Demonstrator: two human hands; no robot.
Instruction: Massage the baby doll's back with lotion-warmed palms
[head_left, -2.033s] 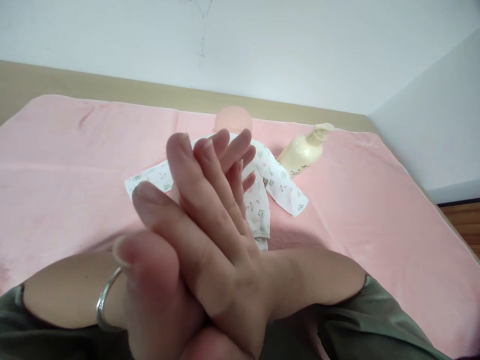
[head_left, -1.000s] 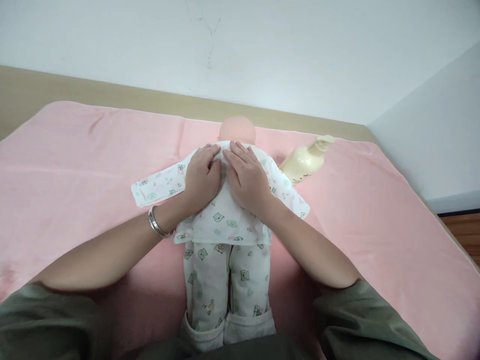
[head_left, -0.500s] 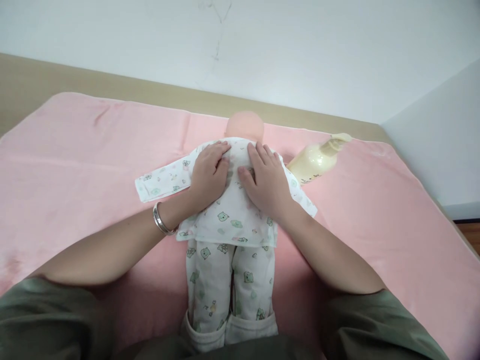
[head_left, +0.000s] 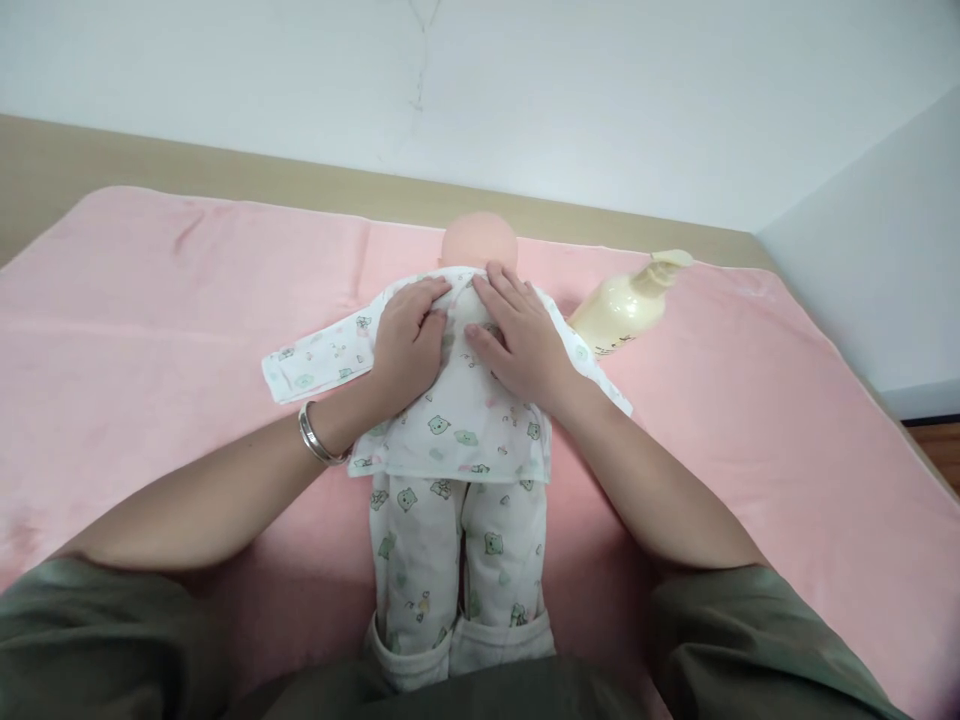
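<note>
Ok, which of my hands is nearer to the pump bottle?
Your right. The right hand rests on the printed shirt, to the left of the pump bottle and apart from it. The left hand lies farther left on the shirt.

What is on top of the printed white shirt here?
The left hand and right hand lie flat on the upper part of the printed white shirt, apart from each other. The print directly beneath them is covered and cannot be seen.

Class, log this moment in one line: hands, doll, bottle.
left hand: open, on shirt | right hand: open, on shirt | doll: lying on pink cloth | pump bottle: near sleeve, untouched
</note>
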